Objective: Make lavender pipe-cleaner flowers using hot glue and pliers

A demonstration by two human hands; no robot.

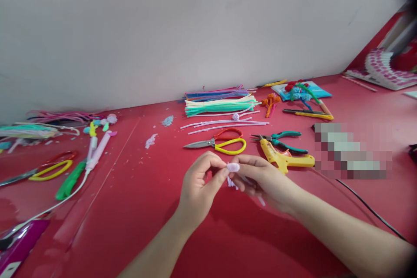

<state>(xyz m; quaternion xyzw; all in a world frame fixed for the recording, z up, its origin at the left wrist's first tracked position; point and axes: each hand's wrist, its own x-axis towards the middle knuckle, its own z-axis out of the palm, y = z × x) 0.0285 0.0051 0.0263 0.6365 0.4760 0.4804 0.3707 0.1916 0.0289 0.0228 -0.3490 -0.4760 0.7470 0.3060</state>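
Both my hands meet just above the red table point(137, 208), near its middle. My left hand point(198, 186) pinches a small pale lilac pipe-cleaner piece point(233, 167) between thumb and fingers. My right hand point(260, 178) is closed on the same piece from the other side, and its loose lilac end pokes out below the fingers. Just beyond the hands lie scissors with red and yellow handles point(221, 142), teal-handled pliers point(283, 139) and a yellow glue gun point(283, 159).
A stack of pipe cleaners in several colours point(221, 102) and loose lilac ones lie by the white partition point(195, 39). Finished pipe-cleaner flowers point(299, 91) sit at the back right. More scissors point(48, 169), a green tool point(70, 182) and pipe cleaners lie at the left. A black cable point(368, 208) runs on the right.
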